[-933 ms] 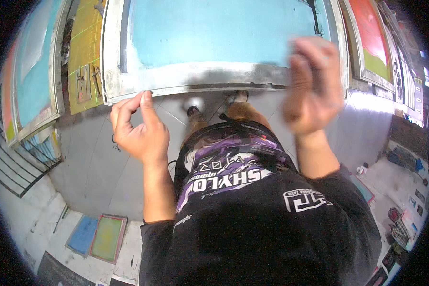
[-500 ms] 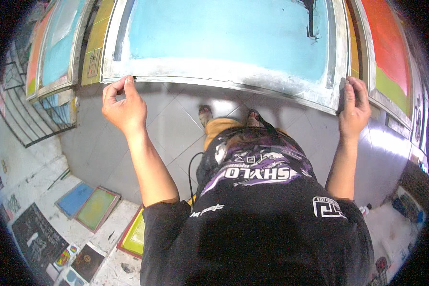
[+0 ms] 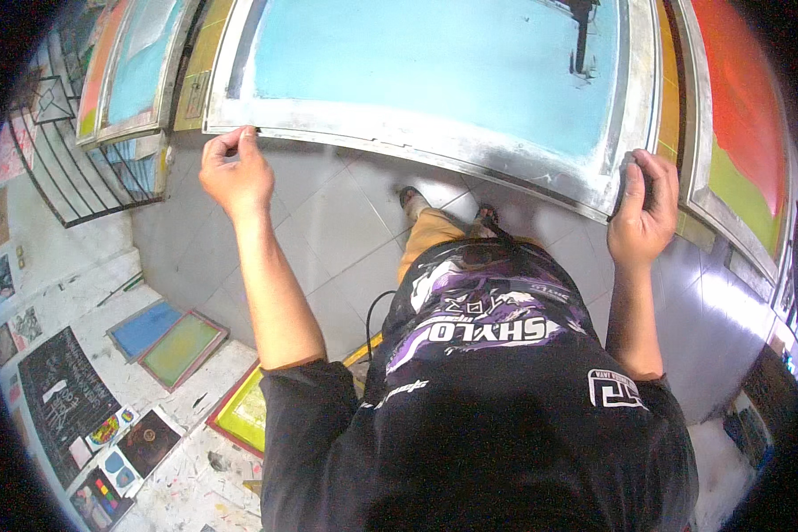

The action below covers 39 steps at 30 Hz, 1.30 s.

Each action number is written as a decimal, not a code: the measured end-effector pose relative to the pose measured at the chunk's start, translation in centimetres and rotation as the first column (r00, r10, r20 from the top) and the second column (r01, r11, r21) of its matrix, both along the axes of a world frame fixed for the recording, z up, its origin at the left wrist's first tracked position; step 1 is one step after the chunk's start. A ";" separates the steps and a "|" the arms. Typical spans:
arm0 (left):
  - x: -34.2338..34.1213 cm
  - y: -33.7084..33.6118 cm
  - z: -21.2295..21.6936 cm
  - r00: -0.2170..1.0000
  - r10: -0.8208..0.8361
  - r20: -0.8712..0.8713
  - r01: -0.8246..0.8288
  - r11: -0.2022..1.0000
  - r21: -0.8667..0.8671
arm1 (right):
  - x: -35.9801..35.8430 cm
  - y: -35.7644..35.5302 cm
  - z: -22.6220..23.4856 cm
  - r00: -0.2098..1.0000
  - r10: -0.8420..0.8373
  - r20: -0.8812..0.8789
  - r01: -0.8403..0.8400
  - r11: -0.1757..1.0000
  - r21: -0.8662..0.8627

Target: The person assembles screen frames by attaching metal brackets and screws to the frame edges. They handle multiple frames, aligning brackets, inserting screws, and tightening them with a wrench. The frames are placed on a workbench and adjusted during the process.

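Note:
A large metal-framed screen [image 3: 390, 133] with a pale blue mesh is held up in front of me above the grey tiled floor. My left hand [image 3: 233, 173] pinches its lower left corner between thumb and fingers. My right hand [image 3: 643, 213] grips the frame's lower right corner, fingers wrapped over the edge. A dark streak marks the mesh near the top right. My black printed shirt and orange trousers fill the lower middle of the view.
More framed screens lean around: an orange and green one [image 3: 740, 133] at right, a blue and orange one [image 3: 129, 71] at upper left. Small blue, green and yellow frames [image 3: 182, 346] lie on the paint-spattered floor at lower left, near a black metal grille [image 3: 80, 160].
My right hand came down from in front of the camera and took hold of the screen's right corner. My left hand slid out to the left corner. The view swung right.

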<state>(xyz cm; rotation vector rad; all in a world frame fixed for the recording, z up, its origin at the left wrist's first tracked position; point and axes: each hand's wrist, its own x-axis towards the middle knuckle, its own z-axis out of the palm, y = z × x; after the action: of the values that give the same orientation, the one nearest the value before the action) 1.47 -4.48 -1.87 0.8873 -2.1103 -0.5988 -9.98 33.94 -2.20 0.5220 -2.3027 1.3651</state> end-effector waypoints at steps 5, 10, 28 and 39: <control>0.0 -0.3 0.4 0.999 -0.034 0.014 0.034 0.999 -0.004 | 0.2 0.2 0.1 0.998 -0.050 0.039 0.048 0.997 0.065; 0.0 0.5 0.8 0.998 -0.060 0.036 0.061 0.998 -0.024 | 0.3 0.1 0.0 0.999 -0.018 0.040 0.016 0.999 0.045; 1.0 -1.6 2.6 0.898 -0.378 0.223 0.413 0.901 -0.136 | 0.2 0.3 0.0 0.997 -0.070 0.009 0.069 0.989 0.129; 0.7 0.0 1.0 0.967 -0.237 0.094 0.246 0.963 -0.109 | 0.1 0.1 0.2 0.995 -0.092 -0.027 0.095 0.979 0.180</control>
<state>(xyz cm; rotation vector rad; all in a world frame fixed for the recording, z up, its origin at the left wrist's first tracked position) 2.19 -4.47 -0.86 0.6000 -2.3213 -0.5604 -9.85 34.04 -1.98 0.4724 -2.4180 1.1090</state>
